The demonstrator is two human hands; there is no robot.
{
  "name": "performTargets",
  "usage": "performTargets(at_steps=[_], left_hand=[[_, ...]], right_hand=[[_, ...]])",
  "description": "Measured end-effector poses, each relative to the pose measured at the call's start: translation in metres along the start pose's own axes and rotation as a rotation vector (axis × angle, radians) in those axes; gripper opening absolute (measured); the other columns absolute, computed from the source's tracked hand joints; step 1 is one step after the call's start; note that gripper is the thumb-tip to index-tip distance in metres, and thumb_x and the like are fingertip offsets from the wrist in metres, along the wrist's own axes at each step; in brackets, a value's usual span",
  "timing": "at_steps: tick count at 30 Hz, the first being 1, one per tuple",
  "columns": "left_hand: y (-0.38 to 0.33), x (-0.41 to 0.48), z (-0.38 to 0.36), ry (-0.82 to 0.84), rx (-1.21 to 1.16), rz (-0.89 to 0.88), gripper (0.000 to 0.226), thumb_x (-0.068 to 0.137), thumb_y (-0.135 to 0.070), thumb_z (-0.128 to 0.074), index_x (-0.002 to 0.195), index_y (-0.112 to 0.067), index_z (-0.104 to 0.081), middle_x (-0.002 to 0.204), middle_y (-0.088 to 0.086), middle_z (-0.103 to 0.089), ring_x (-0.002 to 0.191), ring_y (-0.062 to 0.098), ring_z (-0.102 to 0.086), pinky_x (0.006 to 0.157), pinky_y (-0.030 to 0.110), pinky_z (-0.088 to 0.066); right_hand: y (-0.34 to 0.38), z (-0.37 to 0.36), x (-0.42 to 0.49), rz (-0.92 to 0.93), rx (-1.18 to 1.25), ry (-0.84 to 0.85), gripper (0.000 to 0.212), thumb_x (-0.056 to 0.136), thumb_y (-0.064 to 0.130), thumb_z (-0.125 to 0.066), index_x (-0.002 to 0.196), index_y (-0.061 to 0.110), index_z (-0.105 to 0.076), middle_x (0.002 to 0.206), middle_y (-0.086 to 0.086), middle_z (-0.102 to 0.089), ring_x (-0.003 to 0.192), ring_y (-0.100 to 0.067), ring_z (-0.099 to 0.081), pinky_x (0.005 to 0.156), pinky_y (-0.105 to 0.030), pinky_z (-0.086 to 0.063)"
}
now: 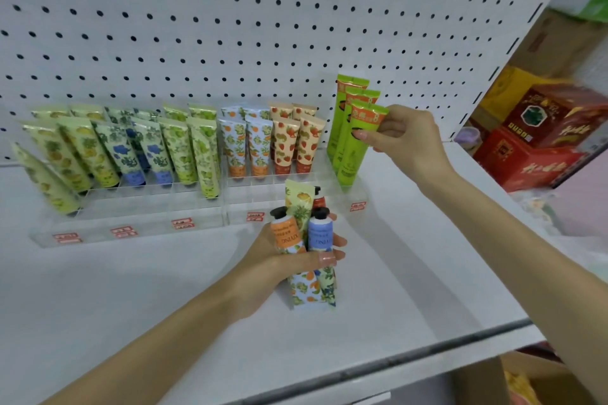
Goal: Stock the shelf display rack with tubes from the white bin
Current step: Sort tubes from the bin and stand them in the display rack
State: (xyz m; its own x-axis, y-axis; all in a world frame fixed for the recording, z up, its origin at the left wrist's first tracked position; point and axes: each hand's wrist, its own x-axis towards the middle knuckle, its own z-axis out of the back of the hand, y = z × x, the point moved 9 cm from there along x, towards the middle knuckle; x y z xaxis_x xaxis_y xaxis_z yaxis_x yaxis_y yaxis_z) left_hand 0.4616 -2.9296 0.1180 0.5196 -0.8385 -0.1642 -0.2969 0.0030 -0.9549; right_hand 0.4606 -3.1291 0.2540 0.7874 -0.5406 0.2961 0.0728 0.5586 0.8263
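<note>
A clear acrylic display rack [197, 207] stands on the white shelf [131, 299] against the pegboard, with several patterned tubes upright in its slots. My right hand [408, 135] pinches the top of the front green tube [357, 145] in the rack's rightmost slot, where two more green tubes stand behind it. My left hand [283, 260] grips a bundle of several tubes [306, 240] just in front of the rack, caps pointing up. The white bin is out of view.
Red and yellow cartons [539, 138] are stacked to the right beyond the shelf's upright. Red price labels [182, 223] run along the rack's front. The shelf's front edge [394, 362] crosses the lower part of the view.
</note>
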Motion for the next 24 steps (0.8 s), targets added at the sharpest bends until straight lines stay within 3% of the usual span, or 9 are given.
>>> performTargets(at_steps=[5, 10, 13, 17, 20, 24], left_hand=[[0.007, 0.001, 0.006, -0.007, 0.025, 0.021, 0.049, 0.080, -0.008, -0.071, 0.126, -0.012, -0.055, 0.123, 0.011, -0.065, 0.115, 0.027, -0.061, 0.100, 0.047, -0.046], [0.003, -0.004, 0.001, 0.016, 0.030, 0.023, 0.040, 0.085, 0.000, -0.065, 0.123, -0.010, -0.056, 0.118, 0.009, -0.068, 0.111, 0.025, -0.064, 0.095, 0.041, -0.050], [-0.003, -0.007, -0.002, 0.012, 0.013, 0.011, 0.043, 0.080, -0.002, -0.068, 0.121, -0.010, -0.057, 0.115, 0.009, -0.069, 0.109, 0.025, -0.065, 0.090, 0.036, -0.052], [-0.015, -0.009, -0.009, 0.011, -0.003, -0.027, 0.039, 0.063, -0.013, -0.077, 0.100, -0.021, -0.070, 0.104, 0.008, -0.073, 0.101, 0.027, -0.068, 0.085, 0.036, -0.056], [-0.022, -0.011, -0.014, 0.011, 0.003, -0.036, 0.047, 0.054, -0.022, -0.081, 0.100, -0.021, -0.070, 0.104, 0.009, -0.073, 0.099, 0.027, -0.069, 0.086, 0.037, -0.056], [-0.025, -0.020, -0.017, -0.033, 0.012, -0.009, 0.042, 0.053, -0.023, -0.082, 0.094, -0.020, -0.074, 0.104, 0.012, -0.073, 0.101, 0.031, -0.068, 0.093, 0.045, -0.052]], right_hand=[[-0.007, 0.000, 0.004, -0.056, 0.001, -0.004, 0.018, 0.076, 0.019, -0.078, 0.089, 0.019, -0.066, 0.079, 0.008, -0.069, 0.070, -0.003, -0.065, 0.080, -0.030, -0.055], [-0.014, 0.003, -0.001, -0.101, -0.002, -0.008, 0.028, 0.075, 0.025, -0.078, 0.095, 0.017, -0.061, 0.091, 0.000, -0.072, 0.079, -0.008, -0.068, 0.080, -0.032, -0.054], [-0.015, 0.014, -0.010, -0.093, -0.013, -0.067, 0.032, 0.076, 0.030, -0.078, 0.100, 0.021, -0.059, 0.097, -0.001, -0.068, 0.087, -0.016, -0.067, 0.080, -0.040, -0.055], [-0.002, 0.029, -0.043, -0.045, 0.036, -0.124, 0.011, 0.079, 0.021, -0.075, 0.086, 0.025, -0.067, 0.085, 0.005, -0.069, 0.073, -0.010, -0.059, 0.068, -0.032, -0.054], [0.006, 0.009, -0.081, -0.076, 0.172, 0.037, 0.011, 0.080, 0.011, -0.072, 0.076, 0.022, -0.072, 0.075, 0.009, -0.071, 0.063, -0.006, -0.055, 0.053, -0.019, -0.046], [0.012, -0.023, -0.115, -0.151, 0.255, 0.207, 0.005, 0.079, 0.014, -0.071, 0.079, 0.019, -0.074, 0.073, 0.008, -0.070, 0.062, -0.006, -0.055, 0.053, -0.019, -0.044]])
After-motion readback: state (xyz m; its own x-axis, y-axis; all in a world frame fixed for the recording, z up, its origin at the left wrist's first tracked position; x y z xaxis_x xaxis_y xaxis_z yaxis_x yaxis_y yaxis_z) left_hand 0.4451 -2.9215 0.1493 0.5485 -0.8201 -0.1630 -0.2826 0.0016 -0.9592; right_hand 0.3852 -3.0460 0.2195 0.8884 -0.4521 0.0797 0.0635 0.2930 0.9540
